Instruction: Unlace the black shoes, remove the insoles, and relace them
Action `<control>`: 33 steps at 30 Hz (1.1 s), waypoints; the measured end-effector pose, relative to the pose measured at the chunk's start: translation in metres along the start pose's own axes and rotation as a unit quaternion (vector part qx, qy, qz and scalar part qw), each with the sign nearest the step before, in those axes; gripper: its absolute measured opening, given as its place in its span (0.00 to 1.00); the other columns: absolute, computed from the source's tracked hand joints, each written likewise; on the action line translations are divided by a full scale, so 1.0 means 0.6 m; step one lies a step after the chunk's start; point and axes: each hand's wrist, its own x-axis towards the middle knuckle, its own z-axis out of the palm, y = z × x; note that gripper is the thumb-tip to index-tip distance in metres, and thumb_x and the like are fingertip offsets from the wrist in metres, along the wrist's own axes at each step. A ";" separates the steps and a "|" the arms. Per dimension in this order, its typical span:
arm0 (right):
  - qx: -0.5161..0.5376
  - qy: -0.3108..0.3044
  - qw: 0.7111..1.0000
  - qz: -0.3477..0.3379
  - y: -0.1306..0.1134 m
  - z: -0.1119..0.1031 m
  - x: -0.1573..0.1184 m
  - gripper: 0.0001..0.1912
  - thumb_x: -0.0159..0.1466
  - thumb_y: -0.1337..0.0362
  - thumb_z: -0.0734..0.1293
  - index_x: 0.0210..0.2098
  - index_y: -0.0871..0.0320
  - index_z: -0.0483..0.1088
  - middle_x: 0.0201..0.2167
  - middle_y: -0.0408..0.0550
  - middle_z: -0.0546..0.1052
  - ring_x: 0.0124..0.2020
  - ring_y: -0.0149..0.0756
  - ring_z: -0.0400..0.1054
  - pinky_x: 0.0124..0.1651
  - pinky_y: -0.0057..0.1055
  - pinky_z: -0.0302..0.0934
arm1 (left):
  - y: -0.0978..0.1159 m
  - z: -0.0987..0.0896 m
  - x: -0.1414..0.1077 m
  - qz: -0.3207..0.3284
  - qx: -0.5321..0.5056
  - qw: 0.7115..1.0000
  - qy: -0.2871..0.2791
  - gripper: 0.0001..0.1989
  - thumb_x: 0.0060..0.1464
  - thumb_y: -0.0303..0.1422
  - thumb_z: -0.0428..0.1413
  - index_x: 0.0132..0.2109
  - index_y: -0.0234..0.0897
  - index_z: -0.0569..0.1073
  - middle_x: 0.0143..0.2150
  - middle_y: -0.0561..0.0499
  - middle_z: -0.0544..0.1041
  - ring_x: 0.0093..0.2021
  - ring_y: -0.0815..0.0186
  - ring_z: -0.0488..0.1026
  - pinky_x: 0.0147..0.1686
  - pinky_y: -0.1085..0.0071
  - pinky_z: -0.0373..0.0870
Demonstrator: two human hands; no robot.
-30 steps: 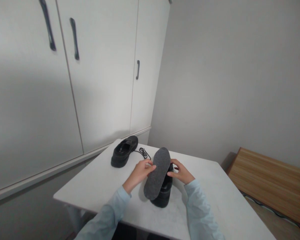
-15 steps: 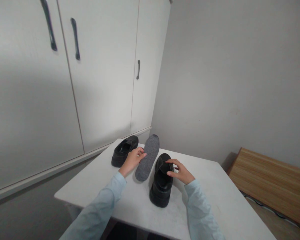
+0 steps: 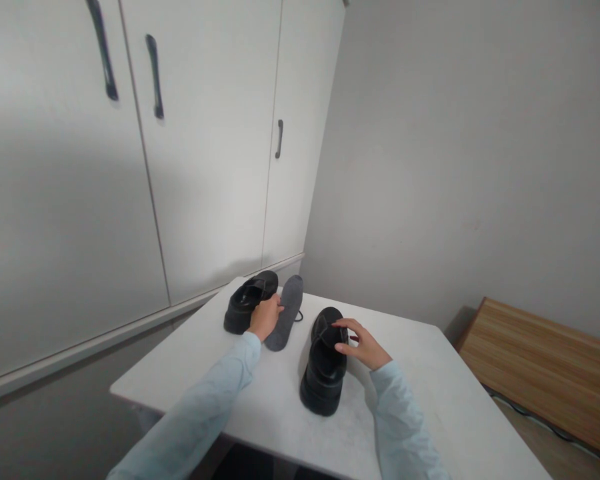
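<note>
Toward the tabletop's (image 3: 410, 400) front edge stands a near black shoe (image 3: 323, 377), the right hand (image 3: 364, 345) at its side — thumb and fingers parted. Beyond, the left hand (image 3: 265, 317) pinches a grey insole (image 3: 289, 311) by its left edge — just beside the far black shoe (image 3: 240, 308), by the back left corner.

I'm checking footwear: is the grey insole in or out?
Out: the grey insole is between left shoe and right shoe, at the left hand.

Lt. blue LS top (image 3: 233, 380) — cuffs plain
</note>
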 end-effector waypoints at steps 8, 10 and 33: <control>0.001 -0.003 1.000 0.000 0.005 0.001 0.001 0.25 0.51 0.51 0.70 0.47 0.51 0.69 0.52 0.52 0.66 0.54 0.48 0.61 0.48 0.44 0.62 | -0.009 0.026 -0.006 0.012 0.108 0.994 0.004 0.10 0.58 0.30 0.49 0.47 0.33 0.67 0.39 0.39 0.77 0.40 0.55 0.76 0.35 0.67 0.70; 0.000 -0.003 1.000 -0.002 0.006 0.001 0.000 0.25 0.51 0.51 0.70 0.47 0.51 0.69 0.52 0.52 0.66 0.54 0.48 0.61 0.48 0.44 0.62 | -0.006 0.028 -0.011 0.012 0.118 0.993 0.009 0.12 0.58 0.29 0.48 0.49 0.31 0.67 0.40 0.37 0.76 0.41 0.54 0.76 0.36 0.65 0.70; 0.005 -0.007 1.000 -0.009 0.020 0.002 0.000 0.25 0.52 0.52 0.70 0.47 0.50 0.68 0.53 0.50 0.65 0.54 0.46 0.60 0.47 0.41 0.62 | 0.058 -0.009 -0.044 0.133 0.151 0.980 -0.005 0.17 0.61 0.26 0.42 0.52 0.37 0.69 0.48 0.40 0.70 0.48 0.57 0.67 0.44 0.62 0.63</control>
